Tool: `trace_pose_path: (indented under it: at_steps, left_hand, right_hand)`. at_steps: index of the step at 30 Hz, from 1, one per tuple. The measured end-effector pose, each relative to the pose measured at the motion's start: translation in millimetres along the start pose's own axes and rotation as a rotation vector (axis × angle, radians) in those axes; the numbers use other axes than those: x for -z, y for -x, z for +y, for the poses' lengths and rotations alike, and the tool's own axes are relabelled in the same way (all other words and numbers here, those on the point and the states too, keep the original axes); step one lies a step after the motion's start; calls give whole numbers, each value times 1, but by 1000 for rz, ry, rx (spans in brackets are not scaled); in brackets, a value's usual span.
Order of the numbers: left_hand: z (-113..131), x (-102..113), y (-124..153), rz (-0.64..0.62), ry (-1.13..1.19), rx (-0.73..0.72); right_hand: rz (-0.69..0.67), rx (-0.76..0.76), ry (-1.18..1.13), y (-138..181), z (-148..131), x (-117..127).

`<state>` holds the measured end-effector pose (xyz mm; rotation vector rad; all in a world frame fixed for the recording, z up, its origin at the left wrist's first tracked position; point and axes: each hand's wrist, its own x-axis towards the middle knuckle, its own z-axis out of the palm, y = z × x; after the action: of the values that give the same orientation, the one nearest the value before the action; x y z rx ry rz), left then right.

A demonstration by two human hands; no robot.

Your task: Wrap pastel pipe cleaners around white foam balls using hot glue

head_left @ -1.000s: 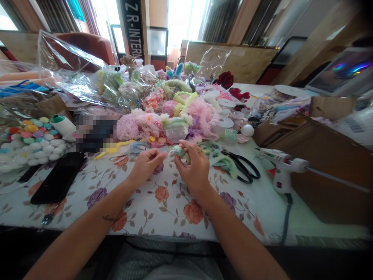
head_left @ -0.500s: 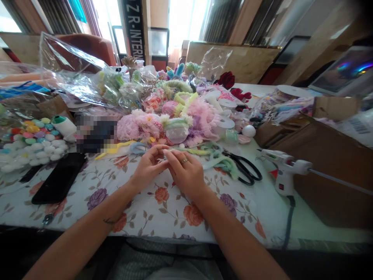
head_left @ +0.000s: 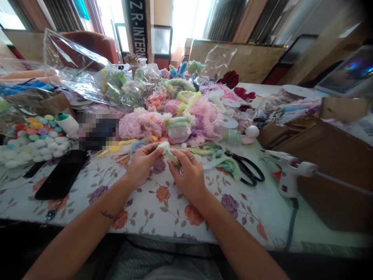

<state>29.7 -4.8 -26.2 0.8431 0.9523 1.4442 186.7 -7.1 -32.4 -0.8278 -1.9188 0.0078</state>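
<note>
Over the flowered tablecloth (head_left: 151, 214), my left hand (head_left: 142, 161) pinches the fluffy whitish end of a pale green chenille strand (head_left: 172, 156) between thumb and fingertips. The strand slants down to my right hand (head_left: 189, 171), which wears a ring and has its fingers and thumb closed around the lower part. Right behind that hand lie loose green and yellow chenille strands (head_left: 230, 165). Black-handled scissors (head_left: 247, 169) rest to their right, partly over them. Yellow and blue strands (head_left: 119, 147) lie beyond my left hand.
A white glue gun (head_left: 287, 171) with a glue stick and cable stands at the right, before a cardboard box (head_left: 335, 175). At left are a black phone (head_left: 62, 175) and bagged pompoms (head_left: 43, 147). A heap of fuzzy pink yarn (head_left: 140, 124) fills the back.
My hands have drawn slightly apart, so the pale green strand now shows between them. The right fingers have shifted lower along it. The view has turned slightly left.
</note>
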Motion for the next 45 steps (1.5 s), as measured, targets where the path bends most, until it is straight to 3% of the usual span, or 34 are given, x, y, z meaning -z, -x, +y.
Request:
trace_pose_path:
  at_steps: [8, 12, 24, 31, 45]
  left_hand:
    - [4, 6, -5, 8, 221, 92]
    - [3, 4, -4, -50, 260, 183]
    - [7, 2, 3, -154, 114, 176]
    - [4, 5, 0, -97, 153, 237]
    - [2, 4, 4, -155, 169, 358]
  right_hand:
    - [31, -25, -79, -1, 0, -2]
    - [45, -3, -85, -2, 0, -2]
    - [-10, -16, -111, 0, -2, -3]
    - [25, -118, -105, -6, -5, 4]
    - [4, -132, -228, -5, 0, 0]
